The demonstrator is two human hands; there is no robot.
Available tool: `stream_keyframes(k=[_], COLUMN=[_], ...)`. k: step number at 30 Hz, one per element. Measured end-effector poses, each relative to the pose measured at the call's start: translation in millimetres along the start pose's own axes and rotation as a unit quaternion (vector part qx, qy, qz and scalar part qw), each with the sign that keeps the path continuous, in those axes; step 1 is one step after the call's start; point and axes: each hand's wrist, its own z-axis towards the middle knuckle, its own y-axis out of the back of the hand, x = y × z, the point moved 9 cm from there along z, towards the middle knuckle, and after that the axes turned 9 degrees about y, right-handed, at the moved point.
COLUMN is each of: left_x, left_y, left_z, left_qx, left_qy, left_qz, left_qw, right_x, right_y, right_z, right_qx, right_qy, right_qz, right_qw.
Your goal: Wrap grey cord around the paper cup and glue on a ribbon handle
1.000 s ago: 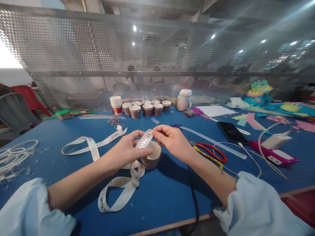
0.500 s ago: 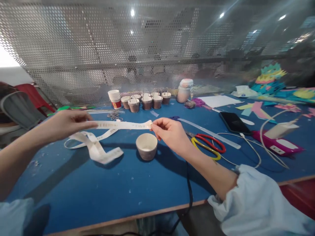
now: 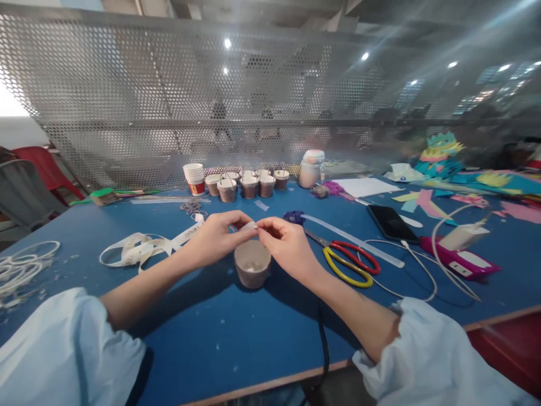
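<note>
A white printed ribbon (image 3: 186, 235) runs from a loose heap on the table up behind my left hand (image 3: 222, 237). Its end is pinched between the fingertips of my left hand and my right hand (image 3: 287, 242), which meet just above the far rim of a cup. That small brownish-grey cup (image 3: 252, 273) with a pale inside stands upright on the blue table, below my fingers. Most of the ribbon's end is hidden by my fingers. Right of my right hand lie scissors (image 3: 349, 264) with red and yellow handles, beside a blue glue gun (image 3: 293, 217) with a long translucent glue stick.
Several small covered cups (image 3: 249, 186) and a stack of paper cups (image 3: 194, 179) line the back. A jar (image 3: 311, 169) stands beside them. To the right are a phone (image 3: 391, 223), a magenta power strip (image 3: 462, 259) and cables. White cord (image 3: 27, 268) lies coiled at left.
My left hand has moved right along the ribbon to meet my right hand; the stretch held taut between them has closed up. The view has tilted up slightly.
</note>
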Motion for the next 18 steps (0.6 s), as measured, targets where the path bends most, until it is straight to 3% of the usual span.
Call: stream_keyframes(k=[3, 8, 13, 18], left_x=[3, -9, -9, 3], left_y=[3.9, 3.6, -3.6, -12.7], left_z=[-3, -21, -31, -27], left_qx=[-0.053, -0.122, -0.139, -0.098], left_qy=[0.001, -0.081, -0.104, -0.035], left_qz=[-0.038, -0.01, -0.045, -0.105], left_qw=[0.998, 0.989, 0.984, 0.989], right_x=[1, 1, -6, -16], right_y=[4, 5, 0, -3], right_z=[-2, -3, -4, -4], right_qx=[-0.018, -0.036, -0.021, -0.011], right_qy=[0.001, -0.028, -0.077, -0.107], right_qz=[-0.03, -0.017, 0.041, 0.095], right_qw=[0.999, 0.999, 0.996, 0.99])
